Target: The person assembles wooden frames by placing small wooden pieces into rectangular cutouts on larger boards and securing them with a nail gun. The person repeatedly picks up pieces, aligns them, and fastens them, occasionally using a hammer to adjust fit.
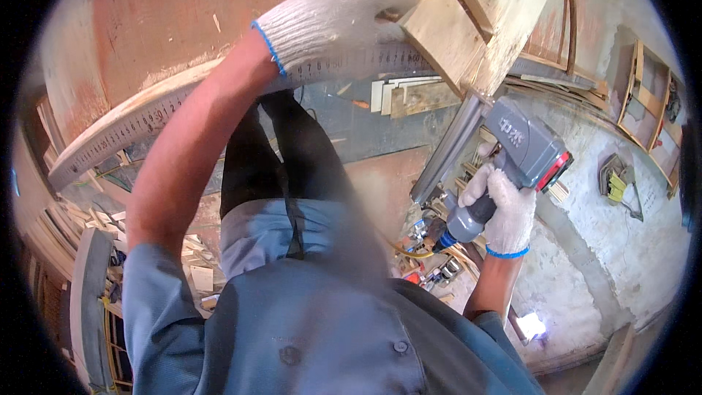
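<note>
My left hand (336,18), in a white knit glove with a blue cuff, grips the left edge of a short wooden board (444,33). That board lies against a longer plank (515,11) reaching toward the upper right. In my gloved right hand (504,208) is a grey pneumatic nail gun (525,137), my fingers wrapped round its handle. The gun's nose is at the lower end of the planks; whether it touches the wood I cannot tell. Its long metal magazine (450,148) slants down to the left.
A curved measuring scale (146,121) runs along the near edge of the reddish-brown workbench (183,14). Wood strips (424,96) lie beyond my legs. Offcuts (201,276) are heaped at lower left. A yellow air hose (413,252) trails from the gun. A wooden frame (651,106) stands at right.
</note>
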The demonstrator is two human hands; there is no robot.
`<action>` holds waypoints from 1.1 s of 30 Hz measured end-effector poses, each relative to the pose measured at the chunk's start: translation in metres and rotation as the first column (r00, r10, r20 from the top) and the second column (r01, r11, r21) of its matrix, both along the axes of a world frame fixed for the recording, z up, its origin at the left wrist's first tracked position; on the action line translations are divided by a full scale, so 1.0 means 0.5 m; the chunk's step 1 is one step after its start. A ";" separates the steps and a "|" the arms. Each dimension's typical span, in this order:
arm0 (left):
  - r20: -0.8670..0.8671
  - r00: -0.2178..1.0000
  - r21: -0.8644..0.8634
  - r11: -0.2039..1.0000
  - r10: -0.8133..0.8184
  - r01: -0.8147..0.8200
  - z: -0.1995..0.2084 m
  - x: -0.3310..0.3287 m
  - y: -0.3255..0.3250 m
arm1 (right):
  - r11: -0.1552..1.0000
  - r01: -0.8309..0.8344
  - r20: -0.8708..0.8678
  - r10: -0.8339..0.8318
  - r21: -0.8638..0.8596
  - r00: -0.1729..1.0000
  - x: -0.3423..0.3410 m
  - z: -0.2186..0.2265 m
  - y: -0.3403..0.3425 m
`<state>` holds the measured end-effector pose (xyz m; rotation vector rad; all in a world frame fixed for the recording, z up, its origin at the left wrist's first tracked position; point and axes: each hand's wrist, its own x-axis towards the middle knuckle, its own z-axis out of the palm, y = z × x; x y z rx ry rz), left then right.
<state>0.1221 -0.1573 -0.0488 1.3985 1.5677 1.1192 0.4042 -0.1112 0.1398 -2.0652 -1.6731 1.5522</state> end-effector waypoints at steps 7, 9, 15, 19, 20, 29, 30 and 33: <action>-0.046 0.996 -0.211 0.976 -0.073 0.062 0.002 -0.024 -0.007 | 0.996 0.084 -0.015 -0.084 -0.027 0.996 -0.018 0.002 -0.005; 0.036 0.996 -0.286 0.954 -0.085 0.092 0.038 -0.029 -0.008 | 0.997 0.075 0.012 -0.075 -0.026 0.997 -0.016 0.005 -0.002; -0.056 0.984 -0.412 0.901 -0.171 0.134 0.078 -0.021 0.030 | 0.997 0.081 0.045 -0.081 -0.013 0.996 -0.028 0.008 -0.004; -0.100 0.976 -0.369 0.918 -0.195 0.146 0.082 -0.012 0.037 | 0.996 0.092 0.073 -0.091 -0.009 0.993 -0.034 0.010 -0.005; -0.137 0.968 -0.339 0.928 -0.213 0.156 0.077 -0.010 0.038 | 0.994 0.107 0.055 -0.107 -0.007 0.993 -0.036 0.006 -0.012; -0.090 0.966 -0.367 0.910 -0.242 0.194 0.026 0.003 0.050 | 0.994 0.028 0.097 -0.038 0.103 0.995 -0.053 0.013 -0.017; -0.104 0.964 -0.337 0.921 -0.245 0.197 0.016 0.004 0.049 | 0.994 0.040 0.105 -0.051 0.099 0.993 -0.066 0.024 -0.021; -0.130 0.953 -0.307 0.925 -0.275 0.225 0.018 0.003 0.048 | 0.996 0.032 0.086 -0.039 0.078 0.996 -0.097 0.027 -0.025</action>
